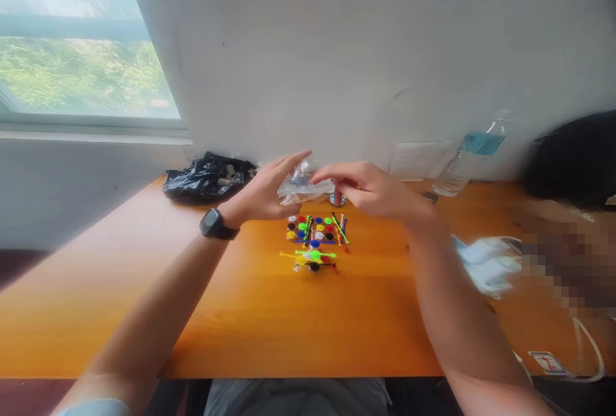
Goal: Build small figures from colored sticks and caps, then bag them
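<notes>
Both my hands hover over the far part of the wooden table (231, 326). My left hand (267, 188), with a black watch (219, 223) at the wrist, is open, fingers and thumb spread. Opposite it, my right hand (373, 188) has its index finger stretched toward the left; nothing shows in its grip. Between and behind them lies a crumpled clear plastic bag (303, 191). Below are small round plastic pieces (301, 226) in several colours and thin coloured sticks (341, 231). Nearer me, sticks and round pieces form a small cluster (314, 255).
A black plastic bag (205, 178) sits at the back left below the window. At the back right stands a clear bottle (462, 156). A pale blue face mask (488, 262), a white cable (599, 358) and a small card (547, 362) lie right, beside another person.
</notes>
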Demonstrator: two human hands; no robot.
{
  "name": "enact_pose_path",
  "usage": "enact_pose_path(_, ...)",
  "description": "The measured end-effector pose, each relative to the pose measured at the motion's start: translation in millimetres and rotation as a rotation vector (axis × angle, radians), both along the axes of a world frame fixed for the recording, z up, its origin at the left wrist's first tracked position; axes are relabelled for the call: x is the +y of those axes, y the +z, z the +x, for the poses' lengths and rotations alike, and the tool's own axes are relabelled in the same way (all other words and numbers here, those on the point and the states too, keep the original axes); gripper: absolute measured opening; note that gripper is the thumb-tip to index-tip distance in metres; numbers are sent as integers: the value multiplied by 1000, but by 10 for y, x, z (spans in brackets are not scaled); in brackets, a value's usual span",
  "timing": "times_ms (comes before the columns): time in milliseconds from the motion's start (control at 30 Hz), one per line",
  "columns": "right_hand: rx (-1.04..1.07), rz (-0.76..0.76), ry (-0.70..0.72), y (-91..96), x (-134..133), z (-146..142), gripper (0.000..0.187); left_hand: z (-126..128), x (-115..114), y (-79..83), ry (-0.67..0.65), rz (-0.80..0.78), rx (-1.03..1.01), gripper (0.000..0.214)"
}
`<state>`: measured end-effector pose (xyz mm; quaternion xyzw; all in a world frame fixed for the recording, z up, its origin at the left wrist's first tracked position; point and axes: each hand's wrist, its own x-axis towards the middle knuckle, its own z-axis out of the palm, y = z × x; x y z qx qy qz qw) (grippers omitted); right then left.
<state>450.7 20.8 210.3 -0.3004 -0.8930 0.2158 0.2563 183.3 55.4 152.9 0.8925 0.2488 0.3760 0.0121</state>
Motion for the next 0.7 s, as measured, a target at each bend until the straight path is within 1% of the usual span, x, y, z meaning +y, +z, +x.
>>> enact_pose_path(100,-53,-23,11,14,-33,-31,42,-3,-23,29,-101,-94,-32,98)
enact_pose_path(167,-32,-45,7,34,-58,-27,39,-13,-33,46,-130,-136,-51,99)
enact_pose_path(300,41,-113,14,67,-73,11,33,-51,-31,60,-154,-210,-85,95)
enact_pose_path(467,91,-52,5,78,-40,64,15,-103,-15,62,-139,-283,-112,93)
enact_pose_path(533,74,-60,37,90,-35,94,16,-122,-13,60,-123,-316,-111,93)
enact_pose_path(600,40,-100,72,104,-36,129,20,-136,-14,48,-107,-359,-88,93)
enact_pose_path(700,-4,-151,52,111,-31,173,27,-151,-5,-1,-116,-422,-22,92)
